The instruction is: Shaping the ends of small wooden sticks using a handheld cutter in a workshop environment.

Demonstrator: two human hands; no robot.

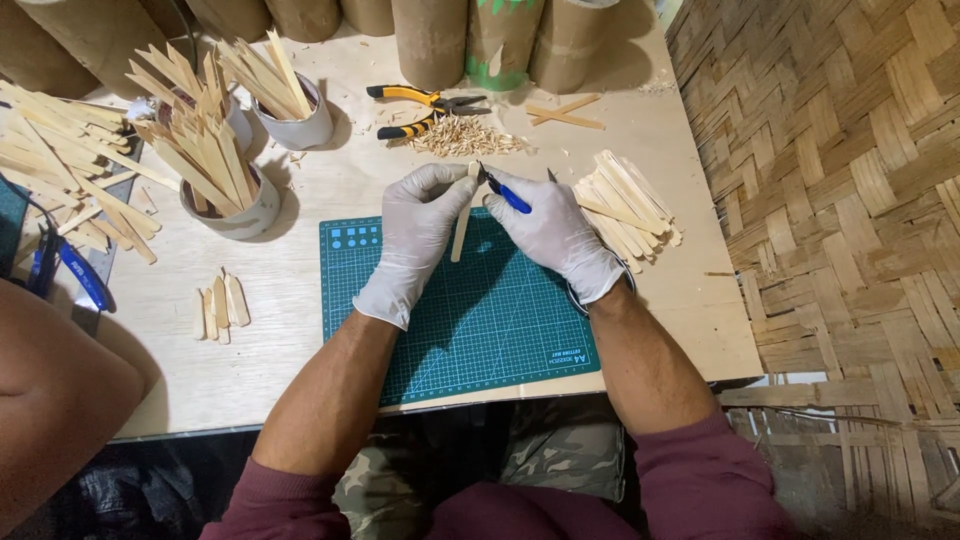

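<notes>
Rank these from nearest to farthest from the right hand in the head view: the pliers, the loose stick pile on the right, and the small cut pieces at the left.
1. Loose stick pile, just right of the right hand.
2. Pliers, beyond it, up the table.
3. Small cut pieces, far left of the green mat.

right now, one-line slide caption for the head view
Gloved left hand holds a wooden stick over a green cutting mat while right hand trims its tip with a blue-handled knife.
</notes>
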